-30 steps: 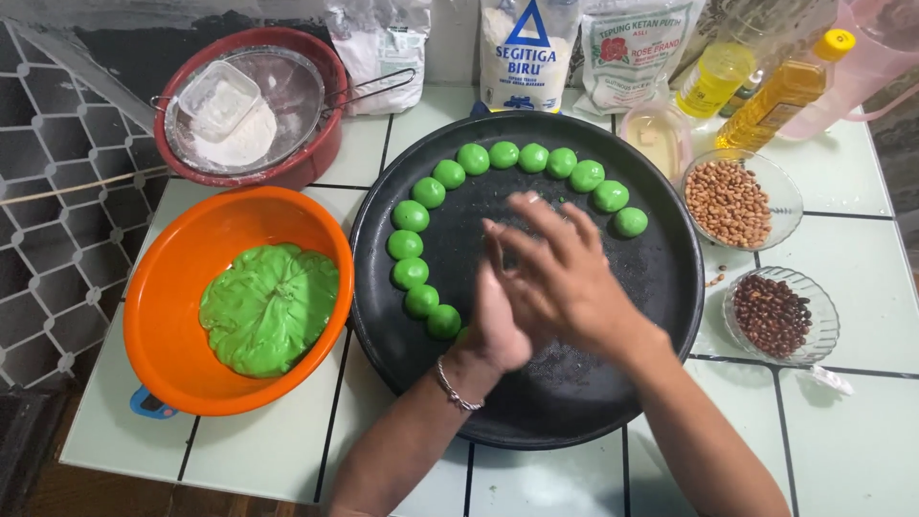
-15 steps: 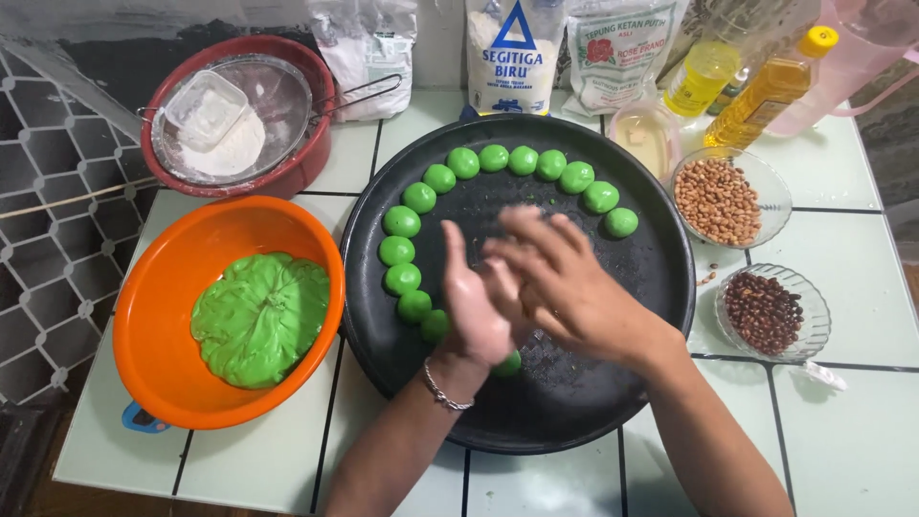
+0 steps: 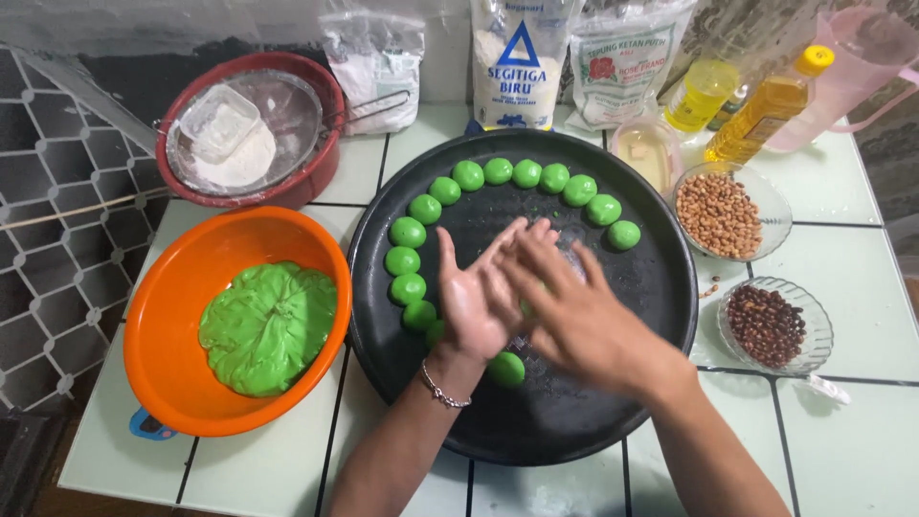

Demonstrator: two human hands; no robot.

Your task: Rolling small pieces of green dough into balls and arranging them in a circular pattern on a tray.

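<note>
Two bare hands meet palm to palm above the round black metal tray (image 3: 613,421): the left hand (image 3: 476,304) lies open, palm up, fingers straight, and the right hand (image 3: 574,321) is laid flat across it, fingers spread. A sliver of green dough (image 3: 527,308) shows between the palms; its shape is hidden by the right hand. Small green dough balls (image 3: 498,171) sit in an arc along the tray's far and left rim, and one more ball (image 3: 505,369) lies just beside the left wrist, which wears a thin metal bracelet (image 3: 443,393). Left of the tray, an orange plastic basin (image 3: 168,383) holds a flattened mass of green dough (image 3: 268,327). Behind it, a red bowl (image 3: 321,172) carries a wire sieve with white flour. To the right stand two glass dishes, one of pale peanuts (image 3: 718,213), one of dark beans (image 3: 766,324). Bags and oil bottles at the far edge are partly cut off.
</note>
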